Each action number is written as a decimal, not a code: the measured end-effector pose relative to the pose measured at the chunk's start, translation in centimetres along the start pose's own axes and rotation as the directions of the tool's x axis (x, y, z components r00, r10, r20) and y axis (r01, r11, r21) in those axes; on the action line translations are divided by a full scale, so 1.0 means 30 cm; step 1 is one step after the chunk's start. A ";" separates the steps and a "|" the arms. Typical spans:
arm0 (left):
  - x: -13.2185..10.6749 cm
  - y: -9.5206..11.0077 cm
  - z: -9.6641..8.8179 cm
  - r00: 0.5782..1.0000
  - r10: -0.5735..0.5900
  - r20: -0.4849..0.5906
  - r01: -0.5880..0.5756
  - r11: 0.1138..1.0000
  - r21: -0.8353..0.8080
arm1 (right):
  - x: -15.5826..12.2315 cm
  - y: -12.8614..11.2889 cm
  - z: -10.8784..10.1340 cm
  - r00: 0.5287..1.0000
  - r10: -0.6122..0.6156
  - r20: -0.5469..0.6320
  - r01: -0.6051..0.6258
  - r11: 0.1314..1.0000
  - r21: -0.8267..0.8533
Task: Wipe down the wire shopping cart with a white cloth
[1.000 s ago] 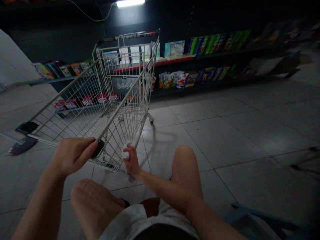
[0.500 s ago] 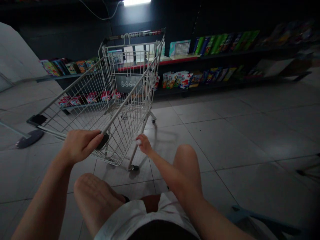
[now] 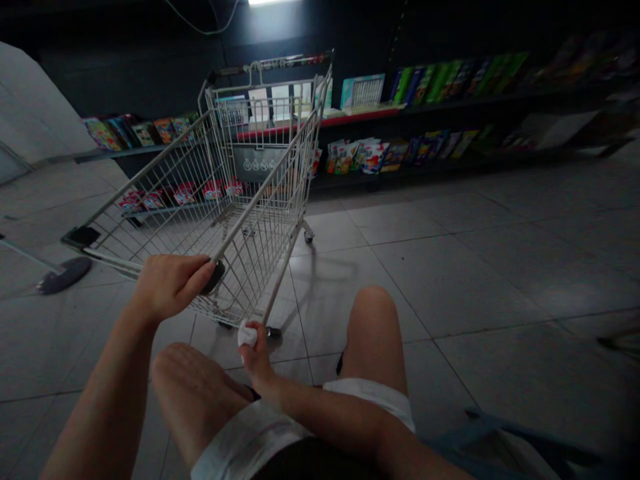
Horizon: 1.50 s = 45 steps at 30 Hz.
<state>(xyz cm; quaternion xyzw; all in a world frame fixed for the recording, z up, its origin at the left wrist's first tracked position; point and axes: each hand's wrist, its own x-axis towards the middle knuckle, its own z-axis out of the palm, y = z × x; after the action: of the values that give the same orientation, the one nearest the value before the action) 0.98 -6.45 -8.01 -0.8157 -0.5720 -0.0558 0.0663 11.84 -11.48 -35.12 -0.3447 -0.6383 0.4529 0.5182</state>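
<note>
While the left hand [image 3: 173, 287] rests over the near rim [image 3: 115, 261] of the shopping cart [image 3: 257, 167], grip closure indeterminable, the right hand [image 3: 259, 357] has its grip clamped on a white cloth [image 3: 247, 335] by the cart's lower rail [image 3: 280, 285]. Tiled floor [image 3: 450, 280] extends right of the cart; shelving [image 3: 367, 116] stands beyond.

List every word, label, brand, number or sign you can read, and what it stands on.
No text is legible.
Flat grey panel on the silver metal-wire shopping cart: round pale marks, too small to read.
Cart's long dark handle: marks too blurred.
Colourful shelved packages: print too small, blurred.
</note>
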 end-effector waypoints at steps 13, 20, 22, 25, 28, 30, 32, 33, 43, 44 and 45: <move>-0.024 0.004 0.000 0.998 0.065 0.016 -0.066 0.997 0.041 | 0.576 -0.523 -0.466 0.631 -0.665 0.400 0.775 0.525 -0.351; -0.021 0.032 -0.012 0.999 0.027 0.045 -0.029 0.999 0.040 | 0.888 -0.493 -0.627 0.744 -0.568 0.353 0.653 0.507 -0.563; -0.020 0.035 -0.009 0.999 0.011 0.039 -0.013 0.999 0.047 | 0.837 -0.525 -0.587 0.636 -0.580 0.510 0.771 0.452 -0.448; -0.019 0.034 -0.005 1.000 0.024 0.013 -0.025 0.999 0.042 | 0.780 -0.562 -0.539 0.468 -0.575 0.670 0.872 0.422 -0.247; -0.019 0.019 -0.002 0.995 0.094 -0.018 -0.094 0.996 0.004 | 0.857 -0.548 -0.590 0.545 -0.535 0.645 0.820 0.500 -0.278; -0.022 0.000 0.000 0.988 0.154 -0.030 -0.155 0.987 -0.038 | 0.964 -0.513 -0.658 0.676 -0.520 0.522 0.732 0.557 -0.393; -0.029 -0.025 -0.001 0.981 0.194 -0.025 -0.196 0.977 -0.081 | 1.070 -0.476 -0.718 0.768 -0.522 0.370 0.639 0.601 -0.480; -0.034 -0.038 -0.003 0.979 0.201 -0.016 -0.202 0.974 -0.102 | 1.112 -0.461 -0.738 0.795 -0.523 0.308 0.603 0.618 -0.505; -0.079 -0.199 -0.097 0.904 -0.115 0.411 0.253 0.920 -0.300 | 1.087 -0.464 -0.609 0.820 -0.546 0.173 0.518 0.577 -0.632; -0.075 -0.204 -0.103 0.899 -0.170 0.404 0.302 0.908 -0.290 | 1.057 -0.458 -0.573 0.808 -0.567 0.160 0.525 0.569 -0.633; -0.067 -0.203 -0.107 0.899 -0.206 0.385 0.327 0.903 -0.280 | 1.022 -0.445 -0.532 0.790 -0.598 0.134 0.532 0.561 -0.634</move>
<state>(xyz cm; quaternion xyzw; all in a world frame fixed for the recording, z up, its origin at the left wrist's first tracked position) -5.48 -6.80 -4.91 -0.7244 -0.6640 -0.0171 -0.1846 20.88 15.25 -11.08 -0.2986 -0.8033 -0.0012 0.5153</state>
